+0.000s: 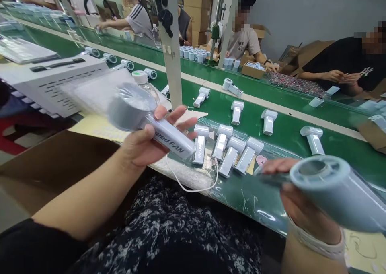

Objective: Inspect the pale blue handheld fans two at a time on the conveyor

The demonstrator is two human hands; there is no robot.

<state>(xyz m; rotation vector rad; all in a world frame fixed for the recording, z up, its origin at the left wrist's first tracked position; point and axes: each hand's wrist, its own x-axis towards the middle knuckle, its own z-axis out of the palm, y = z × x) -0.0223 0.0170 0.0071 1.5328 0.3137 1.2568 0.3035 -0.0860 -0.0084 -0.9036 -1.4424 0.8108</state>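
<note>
My left hand [144,143] is closed around the handle of a handheld fan [171,137], grey-white with "eed FAN" lettering legible on it. Clear plastic covers its round head, which points left. On the right, a light blue handheld fan [334,193] rests in my right hand [304,205], its open ring end facing up and its body hiding part of the fingers. Between the hands, several more bagged fans [229,155] lie side by side on the bench edge, close to the fingertips of my left hand. A white cord [193,190] loops below them.
Several fans [268,121] lie along the green conveyor belt [250,125]. A metal post [170,52] rises from the bench. At left are a white slotted box [69,81], a capped bottle [140,77] and a cardboard box [45,165]. Co-workers [241,40] sit across the belt.
</note>
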